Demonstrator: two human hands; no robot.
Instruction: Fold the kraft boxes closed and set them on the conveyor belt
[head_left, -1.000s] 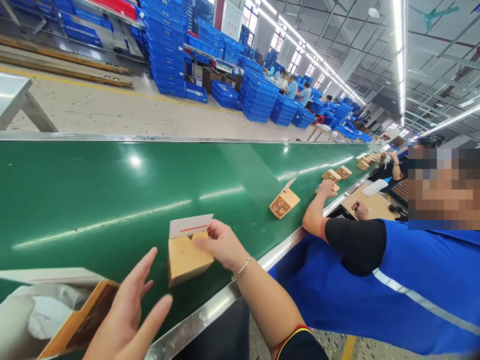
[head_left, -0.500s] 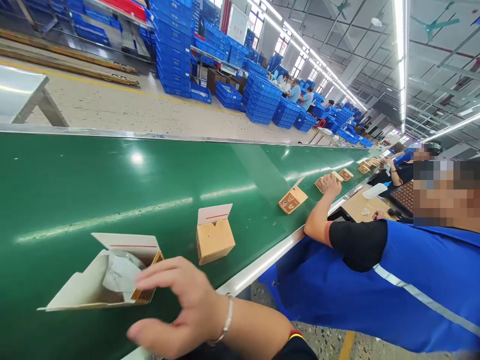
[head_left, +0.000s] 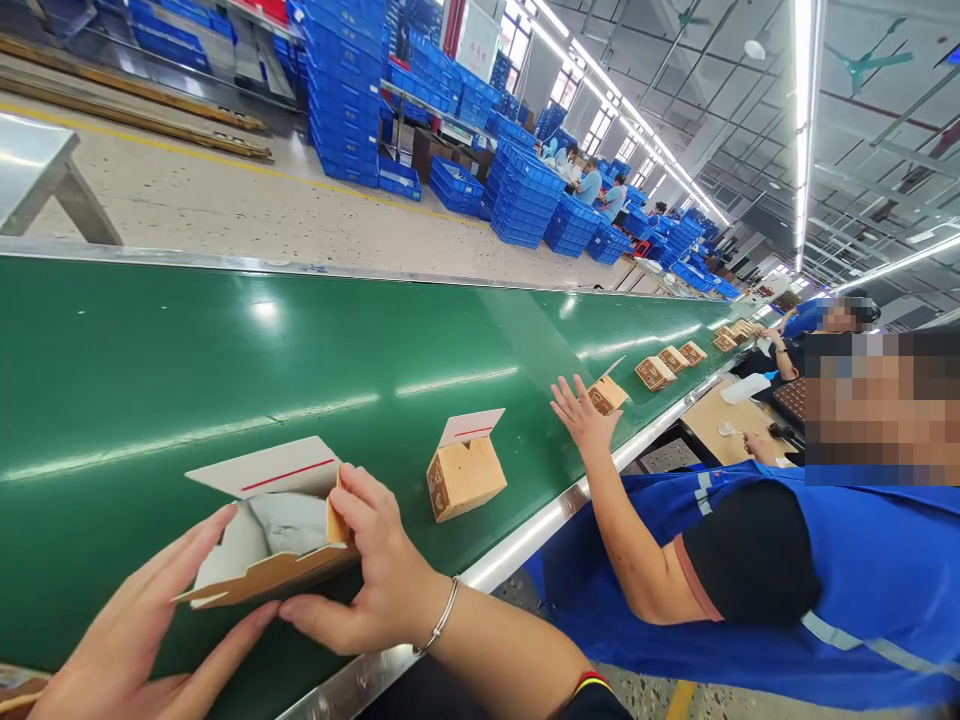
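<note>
An open cardboard box (head_left: pixel 279 570) with a white lid flap and white wrapping inside lies on the green conveyor belt (head_left: pixel 225 370) near its front edge. My right hand (head_left: pixel 367 570) grips the box's right end, fingers curled over its side flap. My left hand (head_left: pixel 142 630) rests with straight fingers against the box's front left wall. A second small brown box (head_left: pixel 465 475), its flap up, stands on the belt to the right, apart from both hands.
A co-worker in a blue vest stands at my right, an open hand (head_left: pixel 581 415) stretched over the belt near another box (head_left: pixel 606 393). Several more boxes (head_left: pixel 671 365) ride farther down the belt. Stacks of blue crates (head_left: pixel 337 90) stand across the aisle.
Both my hands have come onto the open box, the right taking its end. The small brown box drifted right along the belt. The co-worker's hand lifted and opened.
</note>
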